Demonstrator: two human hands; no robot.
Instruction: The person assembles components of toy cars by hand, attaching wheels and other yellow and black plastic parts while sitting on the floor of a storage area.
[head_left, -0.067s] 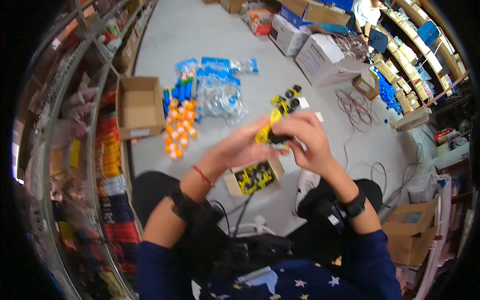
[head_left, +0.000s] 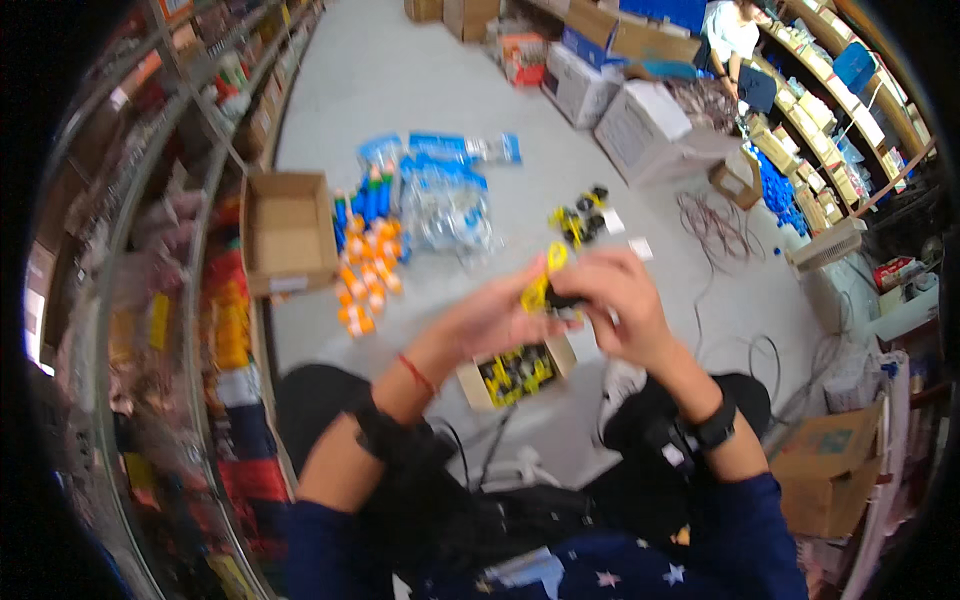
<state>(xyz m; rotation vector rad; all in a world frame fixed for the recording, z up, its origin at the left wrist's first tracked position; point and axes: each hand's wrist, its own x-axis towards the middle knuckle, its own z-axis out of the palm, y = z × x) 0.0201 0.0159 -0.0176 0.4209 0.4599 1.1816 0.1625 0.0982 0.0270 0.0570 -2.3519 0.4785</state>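
Note:
In front of my chest, a small yellow-and-black piece with a yellow loop at its top (head_left: 537, 293) is held between both hands. My left hand (head_left: 490, 318) is closed around its left side, blurred by motion. My right hand (head_left: 628, 305) pinches the black part from the right, fingers curled and partly hiding it. Just below the hands, an open cardboard box (head_left: 478, 391) holds several similar yellow-and-black pieces (head_left: 520, 372). Beyond the hands, more such pieces (head_left: 577, 222) lie on the floor beside white cards (head_left: 640, 248).
Orange-and-white pieces (head_left: 370, 270), blue cylinders (head_left: 377, 200) and clear plastic bags (head_left: 445, 210) lie left, near an open carton (head_left: 330, 262). Shelving (head_left: 205, 300) lines the left. Cartons (head_left: 640, 135), a tangled cable (head_left: 715, 225) and a person (head_left: 733, 40) are at right.
The whole view has shifted slightly, with the floor items lower in the picture. Both hands keep their hold on the yellow-and-black piece.

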